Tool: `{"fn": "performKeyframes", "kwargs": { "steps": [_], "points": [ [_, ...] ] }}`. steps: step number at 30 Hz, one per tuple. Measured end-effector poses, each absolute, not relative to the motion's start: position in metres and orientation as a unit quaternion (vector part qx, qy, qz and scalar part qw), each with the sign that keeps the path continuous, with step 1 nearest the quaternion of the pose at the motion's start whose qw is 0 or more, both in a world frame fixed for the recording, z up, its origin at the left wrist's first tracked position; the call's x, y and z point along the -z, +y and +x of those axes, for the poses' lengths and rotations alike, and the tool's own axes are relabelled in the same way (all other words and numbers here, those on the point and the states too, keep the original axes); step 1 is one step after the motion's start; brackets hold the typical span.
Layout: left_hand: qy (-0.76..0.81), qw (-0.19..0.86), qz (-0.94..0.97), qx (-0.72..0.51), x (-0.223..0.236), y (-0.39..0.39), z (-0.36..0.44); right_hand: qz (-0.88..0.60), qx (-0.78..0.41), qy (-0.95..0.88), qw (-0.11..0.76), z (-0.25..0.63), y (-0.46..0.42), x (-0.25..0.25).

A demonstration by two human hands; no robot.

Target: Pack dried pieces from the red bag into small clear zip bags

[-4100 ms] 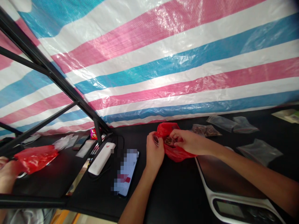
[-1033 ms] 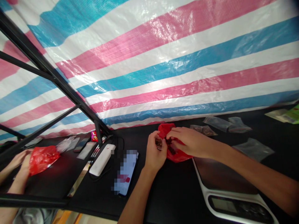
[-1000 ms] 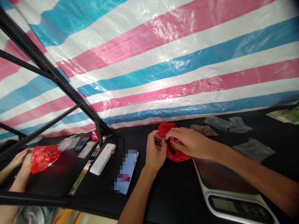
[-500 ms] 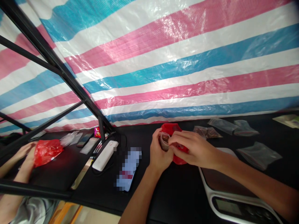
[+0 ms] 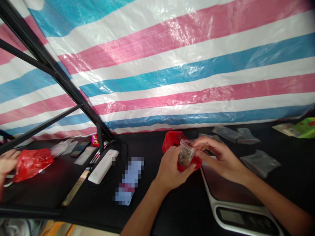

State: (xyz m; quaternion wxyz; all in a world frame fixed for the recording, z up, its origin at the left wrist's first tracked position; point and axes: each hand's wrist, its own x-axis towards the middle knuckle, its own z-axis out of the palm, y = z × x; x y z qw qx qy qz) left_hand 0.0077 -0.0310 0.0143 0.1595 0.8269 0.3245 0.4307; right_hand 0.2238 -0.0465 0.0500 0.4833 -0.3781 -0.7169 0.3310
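Note:
My left hand (image 5: 169, 168) is wrapped round a small clear zip bag (image 5: 186, 152) with brown contents. The bag stands upright in the grip, and its mouth gapes at the top. At the bag's upper right edge, the thumb and index finger of my right hand (image 5: 219, 159) pinch the plastic; the fingertips partly hide the contact. A red plastic bag (image 5: 173, 139) lies behind and below my left hand, partly covered by it. My right forearm passes over a kitchen scale (image 5: 226, 186) with a dark plate and a display.
Clear zip bags (image 5: 261, 162) lie on the black table at right, near a green packet (image 5: 305, 127). Left of my hands are a phone (image 5: 130, 180) and white power bank (image 5: 103, 166). Beyond a black frame (image 5: 66, 85), a co-worker's hand (image 5: 8, 160) touches another red bag (image 5: 34, 164).
My right fingers have moved from the zip bag's mouth to its right edge, so more of the bag shows. The view has shifted right, and the co-worker's hand sits nearer the left edge.

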Motion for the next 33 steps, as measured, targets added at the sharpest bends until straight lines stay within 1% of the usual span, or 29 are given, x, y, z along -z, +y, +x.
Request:
{"fn": "performKeyframes", "kwargs": {
  "steps": [3,5,7,9,12,14,18,20,26,33],
  "points": [
    [0.326,0.182,0.818,-0.438,-0.012,-0.034,0.011,-0.383,-0.354,-0.678,0.517,0.218,-0.047,-0.048],
    [0.329,0.232,0.797,-0.450,-0.011,-0.036,0.014,-0.389,-0.368,-0.659,0.528,0.214,-0.047,-0.045],
    [0.345,0.288,0.761,-0.467,-0.009,-0.039,0.018,-0.396,-0.377,-0.657,0.519,0.212,-0.046,-0.043],
    [0.373,0.302,0.737,-0.475,-0.009,-0.039,0.020,-0.403,-0.375,-0.670,0.497,0.212,-0.045,-0.041],
    [0.413,0.217,0.755,-0.461,-0.013,-0.034,0.016,-0.428,-0.338,-0.699,0.463,0.216,-0.040,-0.037],
    [0.440,0.153,0.769,-0.439,-0.016,-0.028,0.010,-0.447,-0.290,-0.734,0.421,0.220,-0.037,-0.033],
    [0.496,0.125,0.783,-0.353,-0.019,-0.018,-0.001,-0.436,-0.183,-0.833,0.288,0.226,-0.035,-0.027],
    [0.522,0.122,0.781,-0.320,-0.018,-0.015,-0.003,-0.432,-0.156,-0.852,0.251,0.227,-0.035,-0.027],
    [0.532,0.122,0.787,-0.288,-0.018,-0.013,-0.004,-0.409,-0.172,-0.873,0.203,0.225,-0.039,-0.037],
    [0.546,0.105,0.786,-0.269,-0.020,-0.012,-0.007,-0.412,-0.183,-0.871,0.196,0.227,-0.042,-0.043]
  ]
}}
